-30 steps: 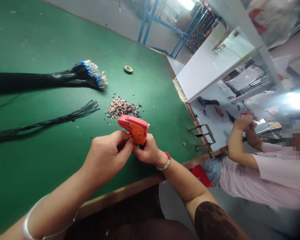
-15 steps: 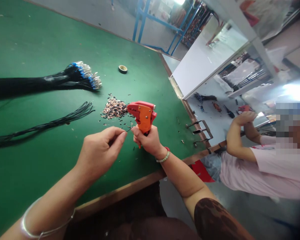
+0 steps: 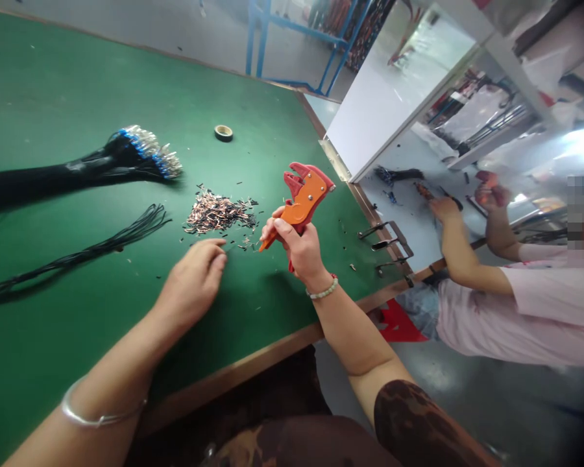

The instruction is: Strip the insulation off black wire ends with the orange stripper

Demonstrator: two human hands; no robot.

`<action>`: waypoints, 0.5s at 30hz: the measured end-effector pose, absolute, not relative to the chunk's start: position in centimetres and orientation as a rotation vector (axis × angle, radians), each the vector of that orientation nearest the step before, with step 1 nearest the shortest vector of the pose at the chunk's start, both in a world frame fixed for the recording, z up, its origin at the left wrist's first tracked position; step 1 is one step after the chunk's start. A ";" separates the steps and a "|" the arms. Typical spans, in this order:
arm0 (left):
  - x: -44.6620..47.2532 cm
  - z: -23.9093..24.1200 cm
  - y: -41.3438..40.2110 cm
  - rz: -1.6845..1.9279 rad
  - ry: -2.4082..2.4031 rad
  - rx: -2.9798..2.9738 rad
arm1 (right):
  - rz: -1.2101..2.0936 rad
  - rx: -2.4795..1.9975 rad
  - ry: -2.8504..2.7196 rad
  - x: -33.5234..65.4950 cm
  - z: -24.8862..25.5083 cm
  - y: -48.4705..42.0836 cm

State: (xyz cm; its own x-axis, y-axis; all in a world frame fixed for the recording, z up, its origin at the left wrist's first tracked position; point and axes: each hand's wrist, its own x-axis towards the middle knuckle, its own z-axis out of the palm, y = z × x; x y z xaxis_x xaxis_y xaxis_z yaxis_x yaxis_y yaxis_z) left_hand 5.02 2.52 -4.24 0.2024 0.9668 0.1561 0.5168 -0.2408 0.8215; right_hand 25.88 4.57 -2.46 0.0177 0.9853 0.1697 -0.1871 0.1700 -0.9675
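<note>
The left forearm [image 3: 111, 363] reaches up from the lower left, bare, and ends in the left hand [image 3: 192, 282], which lies low and palm-down, its fingers [image 3: 213, 254] loosely curled and gripping nothing. The right forearm [image 3: 355, 337] angles up to a bent wrist and a raised right hand [image 3: 294, 250], its fingers closed in a firm grip with the index finger laid forward. The hands stand apart, and the right thumb is probably tucked out of view, though this angle makes it hard to tell.
</note>
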 end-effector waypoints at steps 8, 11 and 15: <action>2.7 -1.4 2.6 1.095 1.605 1.583 | 1.323 -0.838 -1.243 25.9 -1.4 4.0; 2.3 -0.8 2.1 1.231 1.682 1.671 | 1.648 -0.770 -1.232 25.7 -1.4 3.6; 1.8 -0.5 1.9 1.295 1.675 1.810 | 1.963 -0.708 -1.162 25.4 -1.8 3.3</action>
State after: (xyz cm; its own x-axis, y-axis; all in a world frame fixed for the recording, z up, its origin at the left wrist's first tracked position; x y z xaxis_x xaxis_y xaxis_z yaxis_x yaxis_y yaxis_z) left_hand 1.75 1.90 -0.45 -0.1192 0.9190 0.3757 0.5949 -0.2369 0.7681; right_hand 25.37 3.25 -1.81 -0.5773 0.8117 -0.0887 -0.3125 -0.3201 -0.8944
